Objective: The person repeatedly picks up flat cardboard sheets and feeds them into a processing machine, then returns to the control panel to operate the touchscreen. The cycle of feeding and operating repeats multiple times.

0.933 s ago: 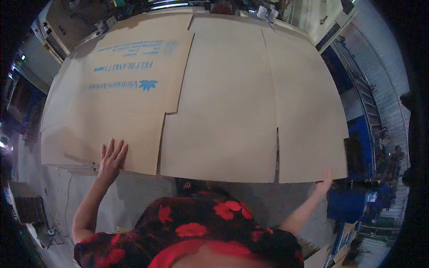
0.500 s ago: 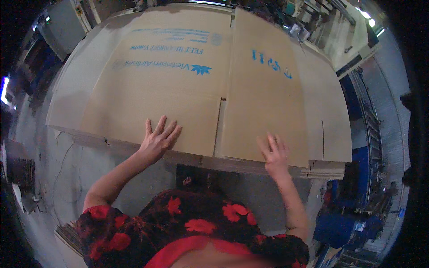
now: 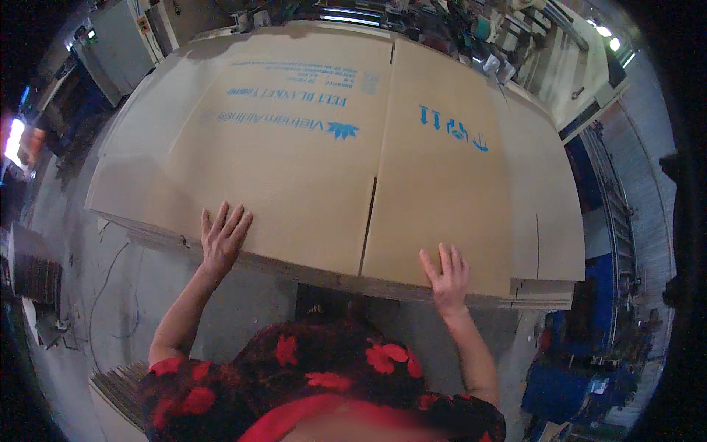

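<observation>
A large flat cardboard sheet (image 3: 309, 199), brown with blue printing and a slot between its flaps, lies on top of a stack of cardboard sheets (image 3: 549, 247). Near its front edge, left of the slot, my left hand (image 3: 224, 236) rests flat with the fingers stretched out. My right hand (image 3: 448, 278) lies on the front edge to the right of the slot, its fingers spread and pointing away from me. Both palms touch the cardboard and neither hand grips anything.
Machinery (image 3: 479, 37) stands behind the stack. Blue equipment (image 3: 563, 390) is at the lower right, beside a metal rail. More stacked cardboard (image 3: 118, 398) leans at the lower left, and a dark stack (image 3: 35, 269) sits at the far left. A thin cable (image 3: 96, 317) runs across the floor.
My left hand has slid to the left along the front edge. My right hand sits slightly nearer to me. The slot between the top sheet's flaps looks narrower, and the view has shifted a little.
</observation>
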Demonstrator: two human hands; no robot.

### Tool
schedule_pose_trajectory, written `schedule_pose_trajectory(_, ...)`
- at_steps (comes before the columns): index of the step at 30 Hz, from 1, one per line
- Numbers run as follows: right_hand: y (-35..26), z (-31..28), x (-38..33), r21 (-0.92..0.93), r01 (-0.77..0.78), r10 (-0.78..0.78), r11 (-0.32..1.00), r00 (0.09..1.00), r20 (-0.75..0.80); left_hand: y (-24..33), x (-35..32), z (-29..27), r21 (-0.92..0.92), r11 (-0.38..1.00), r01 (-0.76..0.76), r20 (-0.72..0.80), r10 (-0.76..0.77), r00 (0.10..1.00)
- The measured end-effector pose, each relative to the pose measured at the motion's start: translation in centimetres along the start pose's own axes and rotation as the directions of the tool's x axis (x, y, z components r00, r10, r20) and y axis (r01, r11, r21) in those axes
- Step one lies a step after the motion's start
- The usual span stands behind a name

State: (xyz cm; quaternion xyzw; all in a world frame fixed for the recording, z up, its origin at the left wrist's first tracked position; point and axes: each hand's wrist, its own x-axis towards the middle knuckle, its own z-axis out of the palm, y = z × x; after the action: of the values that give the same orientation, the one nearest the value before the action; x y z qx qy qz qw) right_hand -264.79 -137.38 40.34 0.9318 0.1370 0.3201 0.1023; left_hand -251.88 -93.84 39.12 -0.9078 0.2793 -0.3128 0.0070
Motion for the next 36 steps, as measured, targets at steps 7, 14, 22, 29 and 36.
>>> schedule_pose_trajectory(7, 4.6, -1.4, 4.6, 0.004, 0.080, -0.080, 0.997, 0.993, 0.089, 0.2, 2.1, 3.0, -0.050, 0.995, 0.086, -0.212, -0.095, 0.973)
schedule_pose_trajectory(14, 7.1, 0.8, 5.6, -0.007, 0.111, -0.110, 0.994, 0.991, 0.077, 1.4, 3.9, 3.3, -0.063, 0.998, -0.030, -0.230, 0.014, 0.973)
schedule_pose_trajectory(22, 8.5, 1.3, 4.8, 0.098, 0.066, -0.075, 0.993, 0.994, 0.082, 1.4, 4.0, 3.4, -0.070, 0.997, -0.033, -0.260, 0.013, 0.965)
schedule_pose_trajectory(29, 7.8, -0.5, 6.1, 0.048, 0.109, -0.114, 0.993, 0.984, 0.136, 0.1, 2.9, 5.9, -0.086, 0.996, -0.011, -0.241, -0.010, 0.970)
schedule_pose_trajectory(36, 6.6, 4.5, 8.4, 0.051, 0.170, -0.175, 0.984, 0.978, 0.113, -3.0, 6.0, 7.9, -0.084, 0.995, -0.053, -0.192, 0.036, 0.981)
